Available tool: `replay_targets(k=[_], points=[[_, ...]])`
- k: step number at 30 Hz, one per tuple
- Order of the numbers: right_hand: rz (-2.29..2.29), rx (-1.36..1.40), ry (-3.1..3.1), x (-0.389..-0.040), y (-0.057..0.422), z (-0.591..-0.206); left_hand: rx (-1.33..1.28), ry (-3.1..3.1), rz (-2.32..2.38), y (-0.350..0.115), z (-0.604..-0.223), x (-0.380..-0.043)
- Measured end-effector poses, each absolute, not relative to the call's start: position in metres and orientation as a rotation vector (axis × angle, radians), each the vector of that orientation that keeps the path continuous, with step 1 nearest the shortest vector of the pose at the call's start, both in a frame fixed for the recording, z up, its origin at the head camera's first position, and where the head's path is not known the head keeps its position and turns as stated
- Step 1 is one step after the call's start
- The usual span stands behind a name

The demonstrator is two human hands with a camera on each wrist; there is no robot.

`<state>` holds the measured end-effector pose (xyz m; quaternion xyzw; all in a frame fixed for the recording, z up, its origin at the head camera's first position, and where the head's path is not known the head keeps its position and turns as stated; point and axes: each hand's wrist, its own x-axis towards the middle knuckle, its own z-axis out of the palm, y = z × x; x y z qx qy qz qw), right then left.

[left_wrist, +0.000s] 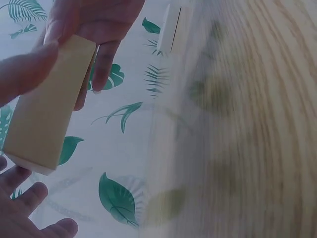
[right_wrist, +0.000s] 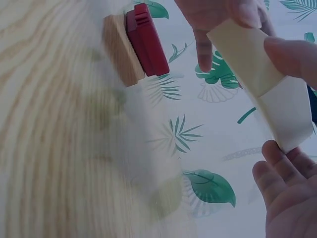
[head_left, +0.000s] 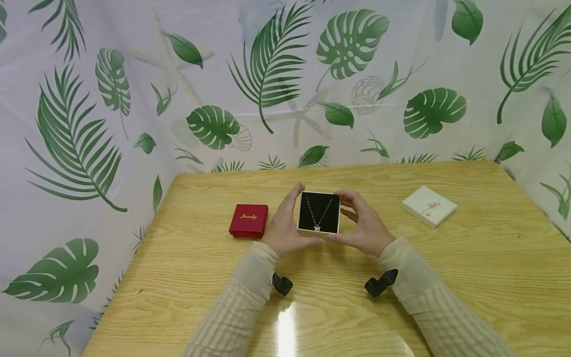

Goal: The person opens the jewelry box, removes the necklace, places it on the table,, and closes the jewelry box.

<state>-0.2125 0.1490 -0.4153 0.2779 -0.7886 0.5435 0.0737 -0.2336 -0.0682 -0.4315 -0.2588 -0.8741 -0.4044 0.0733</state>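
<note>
Both hands hold up an open white jewelry box (head_left: 318,232) with a black lining, its opening facing the head camera. On the lining lies a thin chain necklace (head_left: 317,220) with a small butterfly-shaped pendant at the bottom. The left hand (head_left: 287,229) grips the box's left side, thumb along the lower edge and fingers at the upper corner. On the opposite side the right hand (head_left: 367,225) grips it the same way. Both wrist views show the box's pale outer wall (left_wrist: 52,109) between thumbs and fingers, raised off the wooden table.
A red box (head_left: 249,220) with gold lettering sits on the table left of the hands. To the right lies a white square lid (head_left: 429,206) with a small pink flower print. Leaf-patterned cloth (head_left: 285,99) hangs behind and beside the wooden table (head_left: 178,297).
</note>
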Motion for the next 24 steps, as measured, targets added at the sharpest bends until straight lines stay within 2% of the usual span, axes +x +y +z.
replay_targets(k=[15, 24], points=[[1.713, 0.903, -2.357, -0.213, 0.154, -0.415, -0.708, -2.670, -1.204, -0.084, -0.428, -0.239], [1.756, 0.951, -2.353, -0.214, 0.157, -0.414, -0.833, -2.650, -0.956, -0.088, -0.427, -0.243]])
